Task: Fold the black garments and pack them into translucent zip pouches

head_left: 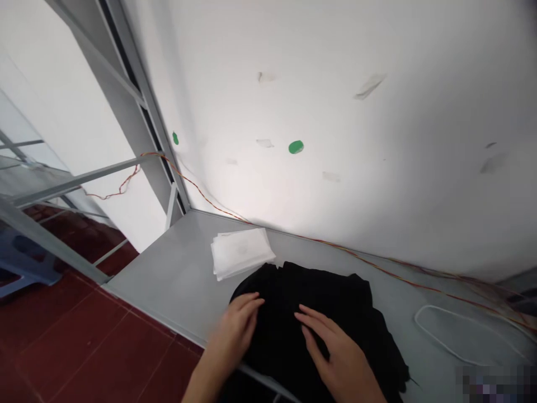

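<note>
A black piece of cloth [319, 296], perhaps a folded garment, lies over the front part of the grey metal shelf [176, 274]. My left hand [235, 327] is at the cloth's left side, fingers loosely bent with a gap towards the thumb. My right hand [329, 347] rests over the middle of the cloth, fingers stretched forward and thumb apart. I see nothing gripped in either hand; whether the fingertips press on the fabric is hard to tell. Just behind the cloth, to the left, sits a small stack of white paper or packets [242, 252].
Red and yellow twisted wires [356, 254] run along the shelf's back edge by the white wall [235, 184]. A white cable loop [436, 347] lies at right. Metal frame bars [84, 179] stand at left, with a blue plastic stool [29, 263] on the red tiled floor [92, 341].
</note>
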A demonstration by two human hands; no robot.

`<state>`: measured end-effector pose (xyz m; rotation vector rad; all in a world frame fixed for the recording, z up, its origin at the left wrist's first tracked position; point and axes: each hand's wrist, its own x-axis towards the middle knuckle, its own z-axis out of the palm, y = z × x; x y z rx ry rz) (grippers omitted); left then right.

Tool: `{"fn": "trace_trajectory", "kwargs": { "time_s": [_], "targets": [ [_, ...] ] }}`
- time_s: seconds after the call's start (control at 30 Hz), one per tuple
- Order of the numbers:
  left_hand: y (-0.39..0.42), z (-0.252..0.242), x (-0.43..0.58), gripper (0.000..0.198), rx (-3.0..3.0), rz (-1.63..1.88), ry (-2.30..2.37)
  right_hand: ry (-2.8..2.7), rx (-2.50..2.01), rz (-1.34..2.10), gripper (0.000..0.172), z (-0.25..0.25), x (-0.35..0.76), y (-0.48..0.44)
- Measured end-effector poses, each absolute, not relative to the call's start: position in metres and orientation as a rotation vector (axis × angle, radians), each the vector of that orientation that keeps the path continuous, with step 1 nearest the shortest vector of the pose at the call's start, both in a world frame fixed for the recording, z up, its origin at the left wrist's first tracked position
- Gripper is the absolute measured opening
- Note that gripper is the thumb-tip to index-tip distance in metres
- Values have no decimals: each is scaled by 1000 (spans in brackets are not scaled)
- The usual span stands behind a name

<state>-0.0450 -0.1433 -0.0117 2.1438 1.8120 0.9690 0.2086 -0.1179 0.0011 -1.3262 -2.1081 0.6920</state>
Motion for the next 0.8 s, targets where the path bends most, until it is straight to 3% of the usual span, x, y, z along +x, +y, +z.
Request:
{"fn": "trace_trajectory", "kwargs": {
  "time_s": [0.17,0.37,0.57,0.8],
  "targets": [
    [-116,-7,-106,24,1998,996,2236,-2255,-1407,673,38,35,140,-35],
    [-93,1,-118,13,1935,836,2369,-2246,-1506,809,34,21,93,52],
    [-101,23,-113,21,2038,805,2332,-2125,-1376,932,30,22,110,59],
    [-143,54,-35,24,2342,830,2004,-1960,-1274,908,40,58,193,32]
  ]
}}
